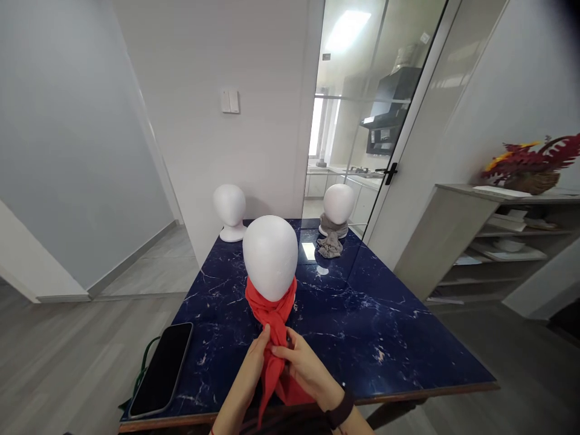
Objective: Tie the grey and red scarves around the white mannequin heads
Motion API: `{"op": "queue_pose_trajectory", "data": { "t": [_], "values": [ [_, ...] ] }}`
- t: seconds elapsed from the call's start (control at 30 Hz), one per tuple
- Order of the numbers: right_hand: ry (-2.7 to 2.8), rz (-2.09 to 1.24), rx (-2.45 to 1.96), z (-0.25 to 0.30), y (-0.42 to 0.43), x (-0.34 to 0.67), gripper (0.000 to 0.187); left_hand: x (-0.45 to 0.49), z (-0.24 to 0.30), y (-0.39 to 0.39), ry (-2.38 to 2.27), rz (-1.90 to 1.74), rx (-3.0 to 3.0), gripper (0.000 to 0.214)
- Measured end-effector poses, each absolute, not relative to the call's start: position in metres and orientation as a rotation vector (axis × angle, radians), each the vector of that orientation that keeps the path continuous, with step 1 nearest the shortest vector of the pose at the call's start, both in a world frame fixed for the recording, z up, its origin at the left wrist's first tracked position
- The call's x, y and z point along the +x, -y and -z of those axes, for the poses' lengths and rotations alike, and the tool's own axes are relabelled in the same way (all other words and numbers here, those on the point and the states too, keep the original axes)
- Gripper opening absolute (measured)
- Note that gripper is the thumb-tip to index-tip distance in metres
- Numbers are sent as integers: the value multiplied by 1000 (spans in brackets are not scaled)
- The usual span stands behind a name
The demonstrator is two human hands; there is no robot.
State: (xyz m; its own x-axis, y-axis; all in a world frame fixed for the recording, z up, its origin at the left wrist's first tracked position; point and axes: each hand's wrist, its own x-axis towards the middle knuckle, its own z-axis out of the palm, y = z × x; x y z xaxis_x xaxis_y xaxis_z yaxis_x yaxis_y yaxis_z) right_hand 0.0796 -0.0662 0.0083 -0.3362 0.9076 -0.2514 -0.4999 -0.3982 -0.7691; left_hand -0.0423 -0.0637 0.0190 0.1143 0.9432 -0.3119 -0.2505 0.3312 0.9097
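Two hands busy: left hand (pixel 252 364) and right hand (pixel 307 368) had fingers clamped on the scarf (pixel 274 314), knotted round the head (pixel 270 257), hanging at its six o'clock; phone (pixel 161 370) lay at their nine.

Single view, worn on your head: the camera sits near and above the mannequin (pixel 270 257), facing forward and down onto it.

Desk (pixel 385 338) centre: my head form (pixel 270 257), scarf (pixel 274 314) on its neck.
Near-left corner: phone (pixel 162 368).
Far edge: second head form (pixel 229 208) left, third head form (pixel 338 204) right.
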Motion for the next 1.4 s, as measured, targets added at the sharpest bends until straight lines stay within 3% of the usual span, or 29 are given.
{"op": "queue_pose_trajectory", "data": {
  "t": [0.17, 0.47, 0.8, 1.0, 1.2, 1.4],
  "values": [
    [980, -1670, -1009, 4, 57, 91, 20, -46, -10, 62, -1012, -1037, 893, 41],
    [1325, -1135, -1235, 12, 47, 114, 28, -61, -2, 58, -1188, -1166, 879, 41],
    [987, -1138, -1184, 37, 45, 99, 30, -75, -38, 66, -917, -1085, 633, 37],
    [1107, -1115, -1217, 31, 48, 93, 24, -64, -15, 48, -1139, -1216, 1415, 38],
    [1119, -1213, -1045, 21, 51, 92, 30, -55, 16, 35, -1355, -927, 2311, 72],
    [1025, -1247, -1045, 26, 49, 92, 28, -45, 19, 30, -1632, -861, 2512, 73]
  ]
}}
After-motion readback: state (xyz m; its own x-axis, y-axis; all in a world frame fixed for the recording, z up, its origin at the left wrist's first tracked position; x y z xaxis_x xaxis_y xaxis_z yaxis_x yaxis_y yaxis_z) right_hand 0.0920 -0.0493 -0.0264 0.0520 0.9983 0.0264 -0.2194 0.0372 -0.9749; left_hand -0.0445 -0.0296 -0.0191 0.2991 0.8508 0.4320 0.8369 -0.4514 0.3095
